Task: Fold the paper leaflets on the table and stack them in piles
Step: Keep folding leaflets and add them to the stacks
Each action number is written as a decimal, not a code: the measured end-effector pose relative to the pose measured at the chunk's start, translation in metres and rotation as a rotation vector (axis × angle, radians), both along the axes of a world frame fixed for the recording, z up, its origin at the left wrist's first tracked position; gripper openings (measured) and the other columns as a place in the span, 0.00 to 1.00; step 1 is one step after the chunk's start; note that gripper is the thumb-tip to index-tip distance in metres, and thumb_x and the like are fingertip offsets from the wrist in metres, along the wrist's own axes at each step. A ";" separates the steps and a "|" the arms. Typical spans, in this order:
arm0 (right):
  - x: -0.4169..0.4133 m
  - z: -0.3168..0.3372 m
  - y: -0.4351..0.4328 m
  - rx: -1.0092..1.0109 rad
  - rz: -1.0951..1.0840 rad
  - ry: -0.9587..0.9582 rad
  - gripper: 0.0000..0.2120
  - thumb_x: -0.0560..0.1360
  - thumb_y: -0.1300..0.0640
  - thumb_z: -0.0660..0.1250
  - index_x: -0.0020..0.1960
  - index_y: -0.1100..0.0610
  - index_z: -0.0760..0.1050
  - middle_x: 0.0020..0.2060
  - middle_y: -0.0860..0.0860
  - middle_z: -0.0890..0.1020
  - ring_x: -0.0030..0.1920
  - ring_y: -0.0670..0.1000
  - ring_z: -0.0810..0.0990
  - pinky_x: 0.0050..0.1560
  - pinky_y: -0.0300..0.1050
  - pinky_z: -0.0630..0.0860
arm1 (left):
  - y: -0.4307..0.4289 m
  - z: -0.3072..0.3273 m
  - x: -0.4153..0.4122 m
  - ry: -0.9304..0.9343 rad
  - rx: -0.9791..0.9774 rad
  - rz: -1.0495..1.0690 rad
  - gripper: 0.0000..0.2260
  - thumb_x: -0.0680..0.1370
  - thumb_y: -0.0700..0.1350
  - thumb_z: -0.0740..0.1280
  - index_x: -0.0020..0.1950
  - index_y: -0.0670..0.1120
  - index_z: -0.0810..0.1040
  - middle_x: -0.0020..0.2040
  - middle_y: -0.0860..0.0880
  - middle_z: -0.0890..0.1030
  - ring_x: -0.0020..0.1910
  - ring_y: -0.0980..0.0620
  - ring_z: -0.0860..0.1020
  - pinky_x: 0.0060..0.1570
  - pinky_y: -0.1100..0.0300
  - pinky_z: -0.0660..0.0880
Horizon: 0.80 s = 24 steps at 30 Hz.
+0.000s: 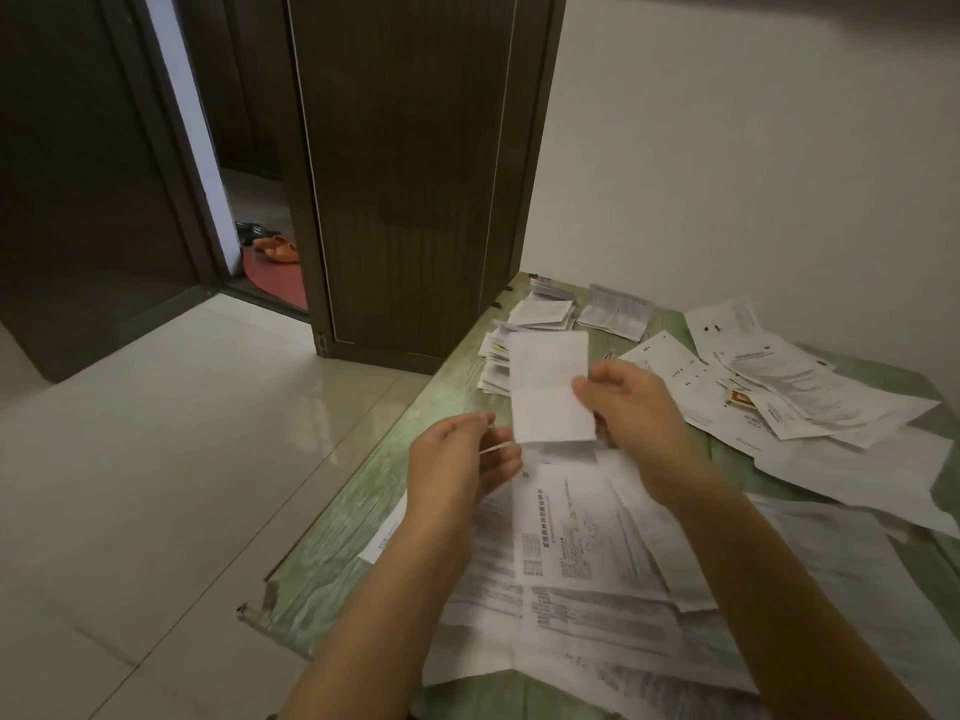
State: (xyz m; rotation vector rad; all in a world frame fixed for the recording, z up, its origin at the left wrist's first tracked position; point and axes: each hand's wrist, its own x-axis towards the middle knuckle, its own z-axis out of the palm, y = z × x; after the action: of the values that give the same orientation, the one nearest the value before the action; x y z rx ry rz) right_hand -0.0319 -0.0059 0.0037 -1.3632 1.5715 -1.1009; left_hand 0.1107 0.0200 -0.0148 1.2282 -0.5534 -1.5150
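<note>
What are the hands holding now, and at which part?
The right hand pinches a folded leaflet by its right edge, above the table. Whether the left hand holds anything cannot be told.

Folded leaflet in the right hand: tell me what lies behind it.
Behind the folded leaflet in the right hand sits a stack of folded leaflets on the green table. The leaflet covers the stack's right side, so its full extent is hidden.

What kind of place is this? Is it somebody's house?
Probably a room in a home: orange slippers lie by a red mat past the dark brown door, and printed paper leaflets lie spread on a worn green wooden table.
</note>
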 end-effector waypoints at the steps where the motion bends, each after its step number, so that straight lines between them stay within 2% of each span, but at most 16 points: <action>1: -0.001 0.008 -0.013 -0.066 -0.052 0.098 0.07 0.79 0.60 0.59 0.44 0.56 0.73 0.38 0.49 0.78 0.36 0.46 0.76 0.26 0.31 0.69 | -0.002 0.001 0.003 0.020 0.007 0.008 0.06 0.79 0.39 0.62 0.44 0.42 0.77 0.38 0.45 0.81 0.35 0.49 0.80 0.37 0.59 0.80; 4: 0.002 0.028 -0.059 -0.171 -0.075 0.439 0.12 0.79 0.63 0.55 0.38 0.55 0.69 0.38 0.50 0.72 0.39 0.50 0.71 0.29 0.37 0.63 | -0.003 0.003 0.005 0.012 0.001 -0.007 0.05 0.78 0.39 0.63 0.46 0.42 0.78 0.37 0.45 0.81 0.35 0.50 0.79 0.37 0.59 0.79; 7: 0.016 0.029 -0.106 -0.077 0.102 0.726 0.10 0.78 0.66 0.56 0.47 0.62 0.76 0.42 0.55 0.74 0.44 0.56 0.74 0.32 0.40 0.65 | -0.005 0.005 0.006 -0.001 -0.016 -0.046 0.05 0.78 0.39 0.63 0.47 0.43 0.79 0.38 0.46 0.81 0.35 0.52 0.79 0.37 0.61 0.78; 10: 0.028 0.014 -0.131 0.035 0.290 1.023 0.09 0.78 0.65 0.57 0.46 0.60 0.76 0.44 0.55 0.76 0.45 0.54 0.74 0.38 0.41 0.67 | -0.007 0.005 0.005 0.003 -0.013 -0.061 0.05 0.78 0.39 0.63 0.48 0.43 0.79 0.39 0.46 0.82 0.35 0.52 0.79 0.38 0.61 0.77; 12: 0.033 0.001 -0.137 0.041 0.291 1.193 0.08 0.78 0.64 0.57 0.50 0.59 0.75 0.48 0.56 0.78 0.47 0.55 0.75 0.44 0.44 0.68 | -0.008 0.005 0.004 0.012 -0.010 -0.074 0.05 0.78 0.39 0.63 0.48 0.43 0.79 0.38 0.47 0.82 0.35 0.53 0.79 0.37 0.62 0.77; 14: 0.036 -0.010 -0.136 0.004 0.234 1.297 0.11 0.78 0.62 0.56 0.57 0.58 0.75 0.53 0.56 0.78 0.53 0.56 0.76 0.49 0.47 0.70 | -0.009 0.007 0.004 0.012 -0.011 -0.086 0.06 0.78 0.38 0.63 0.49 0.42 0.79 0.38 0.47 0.82 0.35 0.53 0.79 0.36 0.62 0.77; 16: 0.038 -0.022 -0.132 -0.033 0.181 1.400 0.11 0.78 0.60 0.58 0.59 0.57 0.74 0.58 0.57 0.77 0.58 0.58 0.74 0.54 0.48 0.69 | -0.010 0.007 0.004 0.014 -0.014 -0.094 0.06 0.78 0.38 0.63 0.49 0.42 0.79 0.37 0.47 0.82 0.34 0.53 0.78 0.36 0.63 0.76; 19: 0.040 -0.033 -0.126 -0.074 0.100 1.479 0.14 0.77 0.57 0.61 0.62 0.56 0.73 0.61 0.58 0.73 0.63 0.59 0.70 0.61 0.51 0.65 | -0.011 0.008 0.006 0.013 -0.012 -0.092 0.06 0.78 0.38 0.63 0.49 0.42 0.79 0.37 0.47 0.81 0.34 0.53 0.78 0.35 0.63 0.76; 24: 0.036 -0.021 -0.120 -0.195 -0.041 1.249 0.11 0.78 0.60 0.58 0.57 0.58 0.76 0.55 0.57 0.78 0.57 0.58 0.74 0.55 0.50 0.69 | -0.008 0.009 0.010 -0.003 -0.010 -0.083 0.06 0.78 0.38 0.63 0.47 0.43 0.79 0.39 0.47 0.82 0.35 0.53 0.78 0.38 0.62 0.77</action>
State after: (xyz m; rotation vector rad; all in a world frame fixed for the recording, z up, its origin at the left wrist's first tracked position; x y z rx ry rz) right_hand 0.0038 -0.1262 -0.0171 -2.3851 2.3375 -0.3366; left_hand 0.1204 0.0116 -0.0061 1.2128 -0.6195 -1.5784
